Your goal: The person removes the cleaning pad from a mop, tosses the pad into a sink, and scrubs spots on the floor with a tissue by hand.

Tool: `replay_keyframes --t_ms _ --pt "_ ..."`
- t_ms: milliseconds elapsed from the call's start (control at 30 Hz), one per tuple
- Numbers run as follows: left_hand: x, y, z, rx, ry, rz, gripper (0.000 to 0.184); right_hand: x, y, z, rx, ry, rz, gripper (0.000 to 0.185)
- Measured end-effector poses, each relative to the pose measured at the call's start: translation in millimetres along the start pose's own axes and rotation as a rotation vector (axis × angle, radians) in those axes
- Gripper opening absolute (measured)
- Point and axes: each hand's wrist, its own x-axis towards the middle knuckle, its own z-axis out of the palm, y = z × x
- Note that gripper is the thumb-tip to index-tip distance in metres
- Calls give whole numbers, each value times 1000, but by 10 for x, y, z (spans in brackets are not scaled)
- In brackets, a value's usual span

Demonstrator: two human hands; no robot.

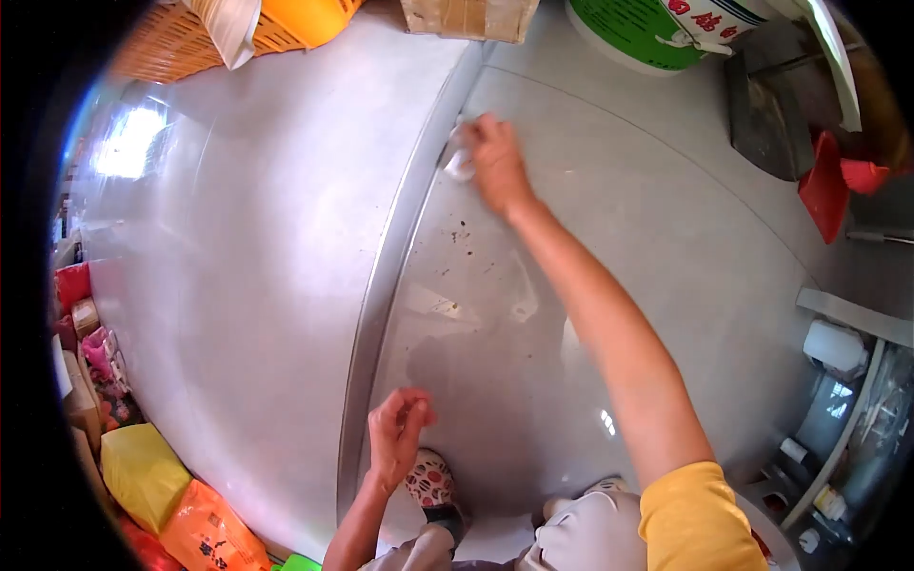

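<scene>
My right hand (495, 164) reaches far out over the grey tiled floor (647, 247), its fingers closed on a crumpled white tissue (459, 166). The tissue is pressed against the floor beside a raised grey strip (395, 233); hand and tissue are slightly blurred. Below them lie dark specks (464, 238) scattered on the tile, and wet-looking patches shine nearer to me. My left hand (398, 430) hovers low near the strip, above my patterned shoe (431, 479). Its fingers are curled in a loose fist, and nothing shows in them.
An orange basket (181, 48), a cardboard box (471, 17) and a green-and-white bucket (633, 33) stand along the far side. A dark dustpan (762, 124) is at the right. Yellow and orange bags (143, 471) lie at lower left. A shelf (852, 314) borders the right edge.
</scene>
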Motion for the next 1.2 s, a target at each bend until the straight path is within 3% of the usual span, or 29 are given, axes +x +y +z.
replay_keyframes --t_ms 267,367,467,667,767,900,1033,1200 --pt "113 155 79 0 -25 14 9 -850 -582 -318 297 -276 -245 29" --pt "103 103 143 -57 -16 24 9 -1133 -764 -518 372 -381 -271 28" --pt "64 86 153 -27 -42 68 8 -1276 -804 -589 552 -453 -164 26" --pt "-27 31 137 -91 -31 61 8 -685 -781 -947 611 -174 -50 30" --pt "-28 32 119 -71 9 77 8 -374 -936 -1115 632 -191 -73 42" --pt "-28 62 74 -41 -11 99 9 -70 -1020 -926 575 -64 -152 41" --pt "-21 68 35 -24 -30 87 9 -63 -1107 -794 440 -184 -144 33" --pt "7 77 64 -57 -16 74 9 -355 -1279 -752 519 -271 -322 20"
